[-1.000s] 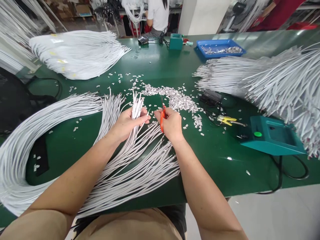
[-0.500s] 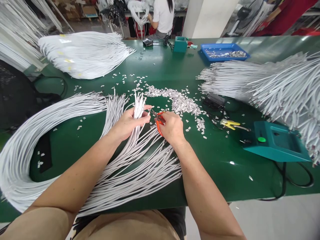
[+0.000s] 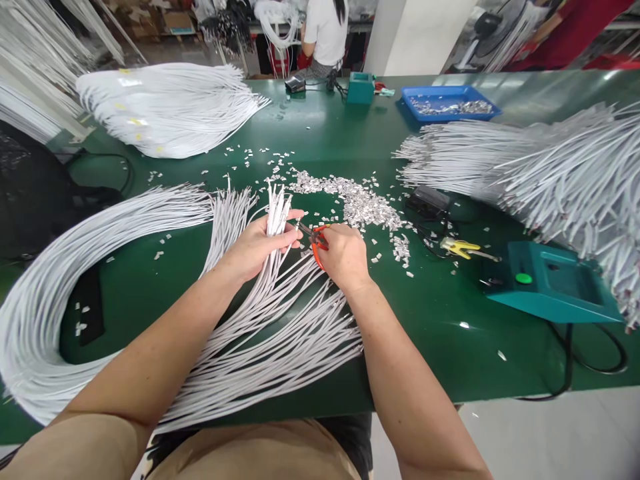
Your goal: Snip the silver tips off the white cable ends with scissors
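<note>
My left hand [image 3: 257, 248] is wrapped round a bunch of white cables [image 3: 277, 212], whose ends stick up above the fingers. In my right hand [image 3: 345, 253] is a pair of pliers with red-orange handles [image 3: 318, 248]. The plier jaws point left and meet a cable end beside my left fingertips; whether they are closed on it is too small to tell. More white cables [image 3: 270, 367] fan out under my wrists. Small silvery pieces [image 3: 365, 203] lie in a heap just beyond my hands.
A large cable bundle [image 3: 165, 110] lies back left, another [image 3: 500, 157] at the right. A blue tray [image 3: 450, 117], a teal machine [image 3: 550, 283] and yellow-handled pliers [image 3: 460, 249] rest on the green table [image 3: 425, 360]. A person in white [image 3: 326, 33] sits beyond.
The pliers and my right hand have shifted very slightly, with the jaws now against the cable end by my left fingertips. The seated person's arm has moved a little.
</note>
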Tool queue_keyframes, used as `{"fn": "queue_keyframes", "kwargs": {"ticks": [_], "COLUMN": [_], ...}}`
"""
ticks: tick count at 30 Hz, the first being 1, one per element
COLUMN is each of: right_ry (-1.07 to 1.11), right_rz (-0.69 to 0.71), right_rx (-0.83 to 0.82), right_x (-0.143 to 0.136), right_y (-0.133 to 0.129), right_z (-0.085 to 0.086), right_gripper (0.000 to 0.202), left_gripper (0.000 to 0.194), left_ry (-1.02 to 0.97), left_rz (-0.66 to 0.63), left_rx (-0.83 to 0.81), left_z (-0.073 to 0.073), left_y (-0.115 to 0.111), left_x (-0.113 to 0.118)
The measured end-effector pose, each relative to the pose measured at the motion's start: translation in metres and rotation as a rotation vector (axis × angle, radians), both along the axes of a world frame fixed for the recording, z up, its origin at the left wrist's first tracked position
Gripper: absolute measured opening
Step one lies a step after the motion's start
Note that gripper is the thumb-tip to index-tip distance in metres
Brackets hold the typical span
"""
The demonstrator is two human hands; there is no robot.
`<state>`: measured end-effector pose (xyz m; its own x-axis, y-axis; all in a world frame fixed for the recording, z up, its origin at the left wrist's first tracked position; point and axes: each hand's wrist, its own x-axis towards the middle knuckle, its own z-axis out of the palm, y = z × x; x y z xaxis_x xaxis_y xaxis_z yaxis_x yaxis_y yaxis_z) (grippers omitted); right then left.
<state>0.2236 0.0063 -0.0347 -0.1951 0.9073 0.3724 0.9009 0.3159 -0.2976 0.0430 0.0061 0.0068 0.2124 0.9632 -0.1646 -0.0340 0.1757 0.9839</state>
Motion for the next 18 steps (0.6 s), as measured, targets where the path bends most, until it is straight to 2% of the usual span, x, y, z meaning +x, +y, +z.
{"fn": "queue_keyframes", "kwargs": {"ticks": [6,18], "right_ry": [-0.101,-0.104], "right_rz": [-0.01,0.002], "right_rx": [0.0,0.038], "right_x": [0.001,0.0015], "right_y": [-0.0006,0.0], "right_z": [0.0038,0.0032], "right_gripper": [0.022,0.024], "left_gripper": [0.048,0.045], "left_ry": [-0.009,-0.024], "left_rz": [0.023,0.04], "left_rx": [-0.018,-0.034], "left_z": [-0.0002,0.0028], "left_y": [0.0005,0.0003], "left_x": [-0.0006,0.0003]}}
